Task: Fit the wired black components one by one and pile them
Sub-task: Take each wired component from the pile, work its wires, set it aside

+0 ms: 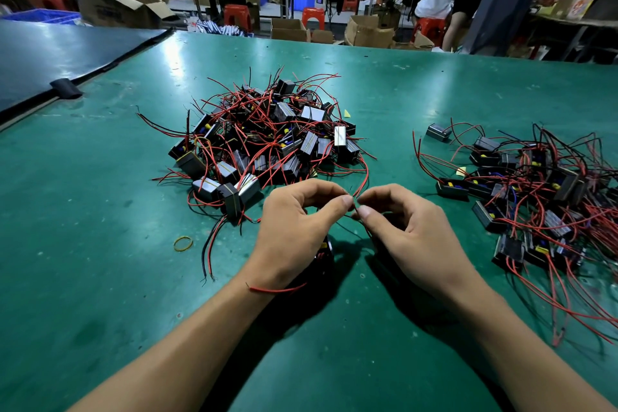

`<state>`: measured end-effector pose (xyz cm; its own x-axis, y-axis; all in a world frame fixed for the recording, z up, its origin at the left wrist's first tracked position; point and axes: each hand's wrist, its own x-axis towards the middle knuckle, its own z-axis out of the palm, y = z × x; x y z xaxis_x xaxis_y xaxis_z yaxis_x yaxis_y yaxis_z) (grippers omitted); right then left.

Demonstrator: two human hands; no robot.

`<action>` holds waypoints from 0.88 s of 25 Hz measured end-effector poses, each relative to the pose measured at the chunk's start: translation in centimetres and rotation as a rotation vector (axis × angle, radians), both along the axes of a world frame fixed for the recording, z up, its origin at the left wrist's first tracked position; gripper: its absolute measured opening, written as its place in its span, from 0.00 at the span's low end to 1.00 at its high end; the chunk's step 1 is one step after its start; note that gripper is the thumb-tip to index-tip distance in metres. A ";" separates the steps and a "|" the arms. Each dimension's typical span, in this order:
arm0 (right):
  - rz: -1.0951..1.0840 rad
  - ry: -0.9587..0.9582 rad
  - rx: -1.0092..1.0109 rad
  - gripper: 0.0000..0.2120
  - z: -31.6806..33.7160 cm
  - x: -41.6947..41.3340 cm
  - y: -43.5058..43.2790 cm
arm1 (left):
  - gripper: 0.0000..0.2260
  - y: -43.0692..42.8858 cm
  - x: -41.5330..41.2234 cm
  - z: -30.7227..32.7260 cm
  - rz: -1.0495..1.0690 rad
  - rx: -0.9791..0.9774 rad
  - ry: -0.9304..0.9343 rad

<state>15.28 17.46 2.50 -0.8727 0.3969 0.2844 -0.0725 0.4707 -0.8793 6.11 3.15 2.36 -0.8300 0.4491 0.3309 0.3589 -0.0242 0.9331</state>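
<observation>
Red wire (367, 173) — fingers (342, 203) of left hand (294, 227) and right hand (413, 234) pinch it.

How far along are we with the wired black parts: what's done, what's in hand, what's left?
Done, it seems: the centre pile, many units bound with yellow bands. In hand: the left hand and right hand pinch a red wire together, one black component lying beneath the left hand. Left, likely: the right pile of unbanded units, sizeable.

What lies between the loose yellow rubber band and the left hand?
In the head view, a red and black wire pair crosses the table between rubber band and left hand.
</observation>
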 end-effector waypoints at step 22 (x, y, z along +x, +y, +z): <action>-0.106 -0.125 0.114 0.13 0.5 -0.5 0.1 | 0.03 -0.1 0.5 -0.5 0.038 -0.246 0.523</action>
